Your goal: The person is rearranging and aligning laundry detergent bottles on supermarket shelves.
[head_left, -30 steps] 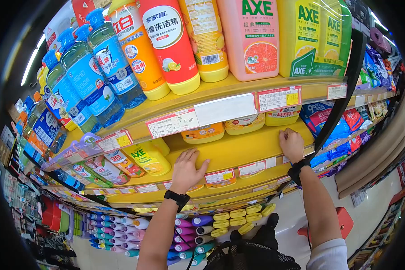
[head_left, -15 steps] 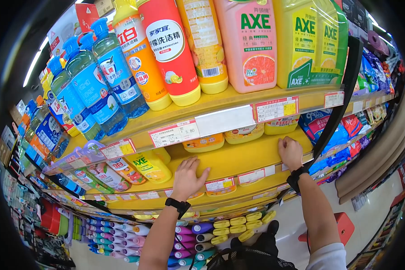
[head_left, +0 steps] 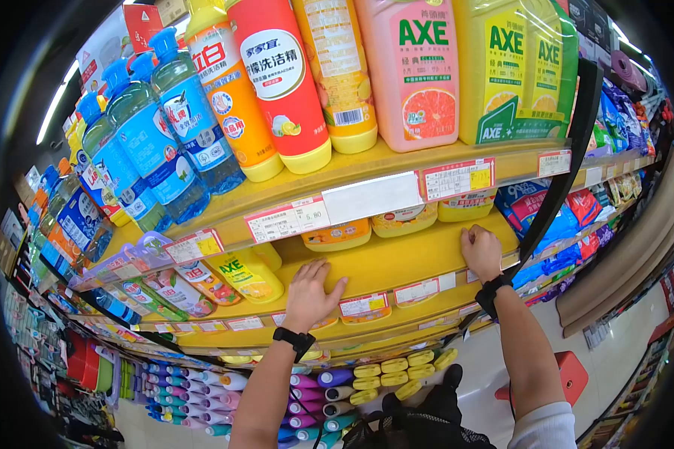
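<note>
My left hand (head_left: 312, 298) rests palm down on the yellow lower shelf (head_left: 397, 263), its fingers stretched out and its thumb apart. It holds nothing. Just left of it lies a tilted yellow AXE dish soap bottle (head_left: 249, 278). Farther right on the same shelf is my right hand (head_left: 481, 252), fingers loosely bent and apart from any bottle. Behind the hands, the bases of an orange bottle (head_left: 337, 236) and two yellowish bottles (head_left: 404, 221) show under the upper shelf; their tops are hidden. Both wrists wear black bands.
The upper shelf edge (head_left: 292, 218) with price tags overhangs the hands. On it stand a red dish soap bottle (head_left: 281, 82), a pink AXE bottle (head_left: 416, 82) and blue-capped bottles (head_left: 153, 146). A black upright (head_left: 558, 198) is at right; a red stool (head_left: 571, 378) stands below.
The view has shifted very slightly. Both hands stay in about the same place on the shelf, and no bottle has moved.
</note>
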Demonstrator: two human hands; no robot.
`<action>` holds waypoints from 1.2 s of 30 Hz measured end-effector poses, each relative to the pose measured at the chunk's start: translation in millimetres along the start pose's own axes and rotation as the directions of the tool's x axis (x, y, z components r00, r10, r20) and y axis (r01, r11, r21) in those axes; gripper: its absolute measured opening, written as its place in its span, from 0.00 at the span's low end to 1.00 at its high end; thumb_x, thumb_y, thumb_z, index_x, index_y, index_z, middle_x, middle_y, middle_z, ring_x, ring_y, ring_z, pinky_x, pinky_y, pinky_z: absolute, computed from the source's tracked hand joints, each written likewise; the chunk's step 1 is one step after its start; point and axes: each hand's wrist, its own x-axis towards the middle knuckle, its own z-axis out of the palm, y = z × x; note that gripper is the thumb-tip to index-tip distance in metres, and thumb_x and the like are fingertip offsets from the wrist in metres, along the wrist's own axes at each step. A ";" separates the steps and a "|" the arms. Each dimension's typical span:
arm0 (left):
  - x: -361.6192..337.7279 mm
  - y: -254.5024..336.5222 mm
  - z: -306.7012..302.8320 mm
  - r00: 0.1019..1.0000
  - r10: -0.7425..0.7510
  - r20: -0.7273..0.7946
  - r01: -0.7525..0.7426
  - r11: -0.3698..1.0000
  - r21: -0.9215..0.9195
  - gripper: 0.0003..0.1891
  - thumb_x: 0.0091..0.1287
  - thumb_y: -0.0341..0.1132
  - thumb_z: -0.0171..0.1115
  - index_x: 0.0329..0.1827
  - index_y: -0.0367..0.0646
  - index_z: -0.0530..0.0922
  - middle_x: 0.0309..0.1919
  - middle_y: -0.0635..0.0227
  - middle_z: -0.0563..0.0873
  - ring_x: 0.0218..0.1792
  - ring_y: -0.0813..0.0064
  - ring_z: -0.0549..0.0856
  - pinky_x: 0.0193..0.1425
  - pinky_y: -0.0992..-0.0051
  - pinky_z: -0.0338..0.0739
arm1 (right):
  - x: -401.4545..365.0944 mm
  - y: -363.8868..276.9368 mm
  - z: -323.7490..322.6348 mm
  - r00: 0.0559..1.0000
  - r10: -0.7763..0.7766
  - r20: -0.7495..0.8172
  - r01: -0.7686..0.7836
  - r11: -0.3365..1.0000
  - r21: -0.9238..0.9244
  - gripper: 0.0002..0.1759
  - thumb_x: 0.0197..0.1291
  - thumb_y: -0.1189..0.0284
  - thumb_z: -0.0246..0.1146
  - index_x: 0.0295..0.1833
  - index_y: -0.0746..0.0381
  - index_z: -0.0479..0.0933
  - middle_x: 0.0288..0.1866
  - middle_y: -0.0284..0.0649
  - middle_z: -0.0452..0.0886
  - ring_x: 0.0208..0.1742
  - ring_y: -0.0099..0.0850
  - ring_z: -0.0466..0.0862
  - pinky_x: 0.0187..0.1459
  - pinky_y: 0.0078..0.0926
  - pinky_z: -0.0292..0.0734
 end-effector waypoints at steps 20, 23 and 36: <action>-1.5 -1.9 3.3 1.000 0.017 -0.015 -0.017 1.000 0.004 0.24 0.66 0.46 0.66 0.50 0.29 0.82 0.54 0.47 0.85 0.56 0.49 0.83 0.62 0.59 0.77 | 0.4 2.5 3.0 1.000 -0.023 -0.021 0.023 1.000 -0.010 0.18 0.65 0.65 0.62 0.26 0.66 0.77 0.24 0.52 0.81 0.29 0.54 0.82 0.33 0.47 0.77; 0.1 -2.9 4.3 1.000 0.019 -0.016 -0.019 1.000 0.002 0.24 0.66 0.47 0.66 0.51 0.30 0.82 0.55 0.47 0.85 0.56 0.49 0.83 0.62 0.59 0.78 | 1.9 3.8 3.6 1.000 -0.007 0.001 0.007 1.000 -0.003 0.18 0.65 0.64 0.62 0.27 0.66 0.77 0.24 0.52 0.82 0.30 0.54 0.83 0.34 0.48 0.77; 0.2 -2.7 3.4 1.000 -0.001 -0.028 0.000 1.000 -0.014 0.25 0.65 0.48 0.65 0.49 0.29 0.83 0.54 0.46 0.85 0.56 0.49 0.83 0.63 0.59 0.77 | 2.8 4.3 5.8 0.999 -0.023 -0.031 0.024 1.000 0.007 0.18 0.64 0.64 0.63 0.27 0.66 0.78 0.25 0.54 0.81 0.29 0.55 0.83 0.33 0.48 0.77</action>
